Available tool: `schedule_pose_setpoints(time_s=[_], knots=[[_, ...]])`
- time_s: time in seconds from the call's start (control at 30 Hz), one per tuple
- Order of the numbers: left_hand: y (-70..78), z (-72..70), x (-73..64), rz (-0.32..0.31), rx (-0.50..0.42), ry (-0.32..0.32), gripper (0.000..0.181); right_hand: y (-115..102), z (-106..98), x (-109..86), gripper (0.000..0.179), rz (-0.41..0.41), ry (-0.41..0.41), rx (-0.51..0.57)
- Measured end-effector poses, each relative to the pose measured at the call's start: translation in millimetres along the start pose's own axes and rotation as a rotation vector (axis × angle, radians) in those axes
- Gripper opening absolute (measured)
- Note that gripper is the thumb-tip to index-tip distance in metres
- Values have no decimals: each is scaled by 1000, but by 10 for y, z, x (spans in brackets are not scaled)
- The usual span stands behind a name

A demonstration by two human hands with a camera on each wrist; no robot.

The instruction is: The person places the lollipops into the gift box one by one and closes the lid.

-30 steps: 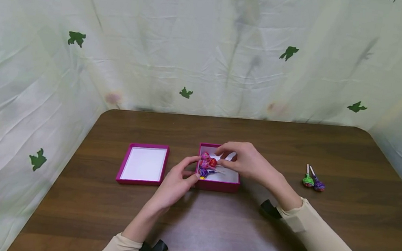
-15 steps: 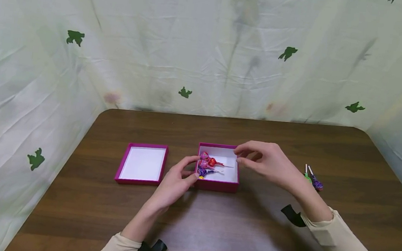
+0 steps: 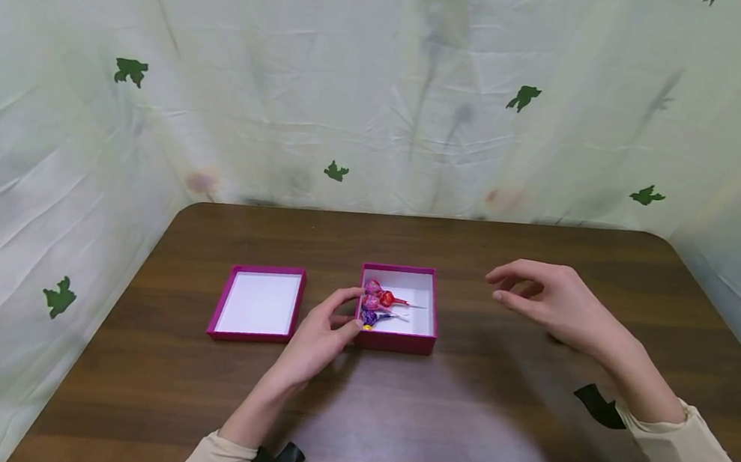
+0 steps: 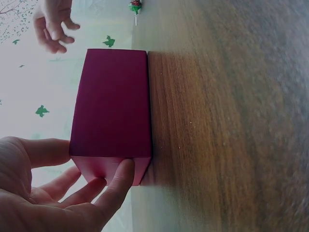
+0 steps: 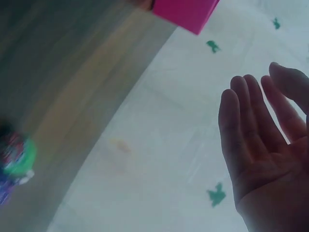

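Observation:
An uncovered magenta box (image 3: 395, 342) with a white inside holds several lollipops along its left wall: a red lollipop (image 3: 387, 298), pink ones and a purple lollipop (image 3: 369, 317). My left hand (image 3: 317, 338) touches the outer left wall of the box; in the left wrist view its fingertips rest on that wall and near the rim of the box (image 4: 113, 104). To the right of the box, my right hand (image 3: 556, 299) is raised over the table with nothing in it. Its fingers (image 5: 248, 121) are loosely bent in the right wrist view.
Left of the box lies a magenta lid (image 3: 261, 302), white inside facing up. A green lollipop (image 5: 21, 157) and a purple one (image 5: 5, 188) lie on the wooden table (image 3: 390, 429) at the right, hidden behind the right hand in the head view. A pale patterned cloth (image 3: 384, 97) hangs behind.
My right hand has come out of the box and moved right, leaving the red lollipop lying uncovered inside. The left hand has stayed at the box's left wall.

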State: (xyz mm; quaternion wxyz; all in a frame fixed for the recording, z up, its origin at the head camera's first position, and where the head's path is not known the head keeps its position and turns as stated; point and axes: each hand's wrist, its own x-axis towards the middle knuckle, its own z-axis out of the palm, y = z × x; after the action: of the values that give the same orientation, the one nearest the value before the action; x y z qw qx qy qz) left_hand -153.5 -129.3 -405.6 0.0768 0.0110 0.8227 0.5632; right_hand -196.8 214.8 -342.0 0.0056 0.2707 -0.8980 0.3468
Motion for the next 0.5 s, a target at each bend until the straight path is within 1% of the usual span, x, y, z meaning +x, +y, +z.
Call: schedule_pose_setpoints(time_s=[0.2,0.27,0.43,0.5], knots=[[-6,-21,0,11,-24,-1,47,151,-68,-184,22,68,-1,-23],[-15,-22,3,16,-29,-3,46,209,-84,-248,22,75,-4,-42],[-33,-17,4,22,-21,-2,46,346,-145,-395,21,113,-28,-67],[-35,-15,-1,25,-23,-3,46,399,-174,-446,21,142,-46,-51]])
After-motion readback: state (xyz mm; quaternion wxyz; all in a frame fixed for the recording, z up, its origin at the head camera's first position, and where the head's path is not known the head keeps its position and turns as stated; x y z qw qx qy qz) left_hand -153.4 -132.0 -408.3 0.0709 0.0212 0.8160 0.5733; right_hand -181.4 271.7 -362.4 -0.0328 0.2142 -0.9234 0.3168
